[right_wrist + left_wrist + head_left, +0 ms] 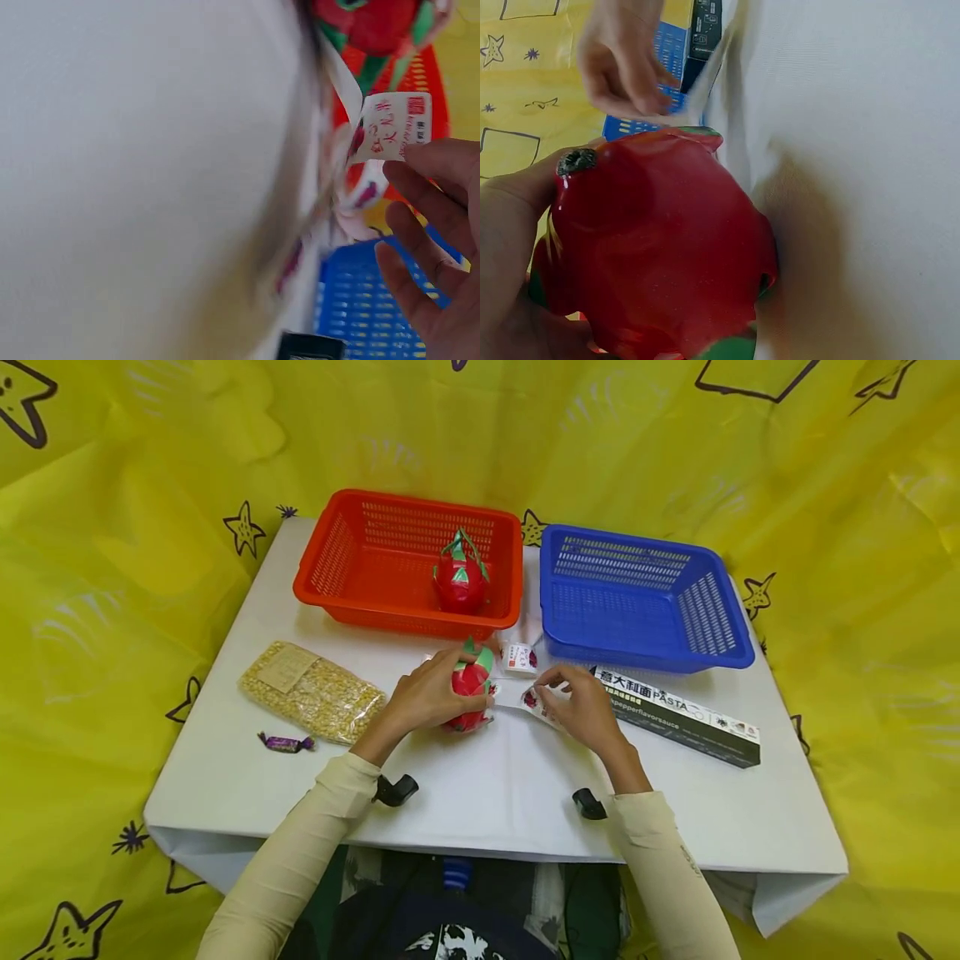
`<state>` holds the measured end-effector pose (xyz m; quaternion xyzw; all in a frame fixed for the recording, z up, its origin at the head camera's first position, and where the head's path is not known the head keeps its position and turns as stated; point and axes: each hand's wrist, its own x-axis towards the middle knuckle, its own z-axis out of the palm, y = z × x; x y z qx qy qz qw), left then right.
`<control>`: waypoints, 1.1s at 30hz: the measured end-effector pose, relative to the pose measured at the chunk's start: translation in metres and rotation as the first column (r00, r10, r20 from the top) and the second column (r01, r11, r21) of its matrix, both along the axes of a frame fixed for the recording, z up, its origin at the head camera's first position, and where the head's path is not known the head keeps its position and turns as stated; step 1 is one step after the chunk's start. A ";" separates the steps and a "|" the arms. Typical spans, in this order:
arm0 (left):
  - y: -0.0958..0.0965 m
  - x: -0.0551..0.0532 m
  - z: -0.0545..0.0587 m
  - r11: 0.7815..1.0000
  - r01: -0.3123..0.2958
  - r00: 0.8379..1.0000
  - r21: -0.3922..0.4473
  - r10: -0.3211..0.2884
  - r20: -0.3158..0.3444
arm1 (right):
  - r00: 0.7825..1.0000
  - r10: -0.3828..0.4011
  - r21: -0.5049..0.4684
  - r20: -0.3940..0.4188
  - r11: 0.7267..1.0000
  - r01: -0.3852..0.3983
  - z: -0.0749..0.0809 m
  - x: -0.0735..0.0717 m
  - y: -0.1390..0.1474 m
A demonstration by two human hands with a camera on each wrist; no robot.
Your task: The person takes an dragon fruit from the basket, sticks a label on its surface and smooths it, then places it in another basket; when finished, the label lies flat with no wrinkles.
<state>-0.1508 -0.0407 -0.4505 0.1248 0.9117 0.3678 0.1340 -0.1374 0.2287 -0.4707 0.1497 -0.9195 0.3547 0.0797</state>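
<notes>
My left hand [431,692] grips a red dragon fruit [469,678] with green leaf tips, standing on the white table near its middle. In the left wrist view the fruit [667,232] fills much of the picture, thumb and fingers round its side. My right hand [583,708] pinches the edge of a small white sticker label [396,126] with red characters. A white label strip [512,695] runs between the two hands, close to the fruit. Just behind the strip lies a roll of these labels [519,657].
A red basket [408,622] holding another dragon fruit [460,587] stands at the back left, beside a blue basket [645,652]. Leftward lie a bag of yellow kernels [322,697] and a purple-wrapped candy [287,743]. A pasta box [682,722] lies right.
</notes>
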 end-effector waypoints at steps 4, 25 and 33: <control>0.001 -0.002 -0.001 1.000 0.006 1.000 0.002 -0.006 -0.021 | 0.994 -0.059 -0.171 -0.096 0.984 0.042 0.017 0.003 0.005; 0.001 -0.004 -0.015 0.924 0.074 0.997 0.374 -0.058 -0.053 | 0.995 0.096 -0.431 -0.002 0.898 -0.088 0.011 0.009 -0.066; -0.008 -0.002 -0.021 0.914 0.088 0.996 0.396 -0.092 -0.010 | 0.993 0.079 -0.302 -0.086 0.948 -0.101 -0.001 0.003 -0.076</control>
